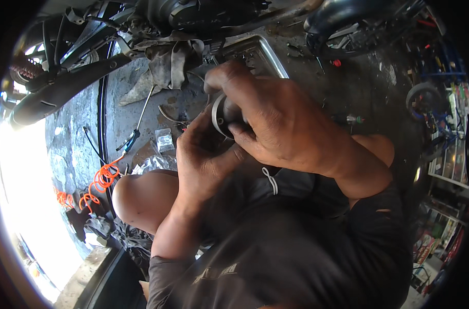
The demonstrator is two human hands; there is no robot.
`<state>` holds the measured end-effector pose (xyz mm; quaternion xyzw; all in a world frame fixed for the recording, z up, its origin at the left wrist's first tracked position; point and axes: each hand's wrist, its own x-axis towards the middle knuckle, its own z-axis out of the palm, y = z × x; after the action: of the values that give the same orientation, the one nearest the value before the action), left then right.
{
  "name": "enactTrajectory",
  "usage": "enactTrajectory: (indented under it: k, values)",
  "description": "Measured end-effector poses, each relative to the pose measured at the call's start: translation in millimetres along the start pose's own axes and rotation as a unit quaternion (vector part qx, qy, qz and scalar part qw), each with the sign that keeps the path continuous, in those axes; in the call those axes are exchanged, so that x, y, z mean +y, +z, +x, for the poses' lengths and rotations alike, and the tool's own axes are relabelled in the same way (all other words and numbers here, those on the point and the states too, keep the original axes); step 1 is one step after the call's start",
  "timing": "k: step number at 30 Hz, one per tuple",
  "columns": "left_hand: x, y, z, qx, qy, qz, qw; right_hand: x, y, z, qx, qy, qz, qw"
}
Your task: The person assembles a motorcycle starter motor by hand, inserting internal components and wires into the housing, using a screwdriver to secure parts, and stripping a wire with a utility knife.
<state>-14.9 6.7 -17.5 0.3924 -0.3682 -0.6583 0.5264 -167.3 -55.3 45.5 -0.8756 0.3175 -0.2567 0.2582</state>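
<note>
Between both hands, above my lap, is a round grey metal part (220,117) with a smooth curved rim and a small hole in its side. My left hand (206,157) cups it from the left and below, fingers curled against it. From above and the right, my right hand (280,121) closes over it, thumb and fingers bent around the rim. My fingers hide most of the part, so its exact kind cannot be made out.
Motorcycle parts (193,18) span the top, with a grey rag (167,67) hanging there. A metal tray (270,54) lies beyond my hands. On the left floor are an air blow gun (130,141) with an orange coiled hose (104,177) and a small clear package (164,140).
</note>
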Motion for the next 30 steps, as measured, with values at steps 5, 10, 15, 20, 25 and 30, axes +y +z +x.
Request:
enactTrajectory:
  k: [5,10,15,20,25,30]
  values:
    - [-3.1,2.8,-2.9,0.014,0.017,0.044,0.999,-1.2,0.4,-4.1,0.007,-0.018,-0.023,1.0]
    - [-0.8,3.7,-2.9,0.035,0.038,0.127,0.991,-1.2,4.0,-7.0,0.016,-0.036,-0.038,0.998]
    - [0.9,3.2,-1.6,0.045,0.024,0.132,0.99,1.5,4.6,-8.7,0.033,-0.061,-0.046,0.997]
    - [-0.5,5.9,-2.7,0.047,0.028,0.126,0.991,1.4,2.4,-8.2,0.022,-0.054,-0.026,0.998]
    - [-1.1,7.1,-0.1,0.046,0.03,0.102,0.993,1.1,2.0,-8.2,0.006,-0.025,-0.022,0.999]
    - [0.1,6.9,-1.1,0.049,0.027,0.118,0.991,-0.3,4.4,-5.6,0.035,-0.037,-0.038,0.998]
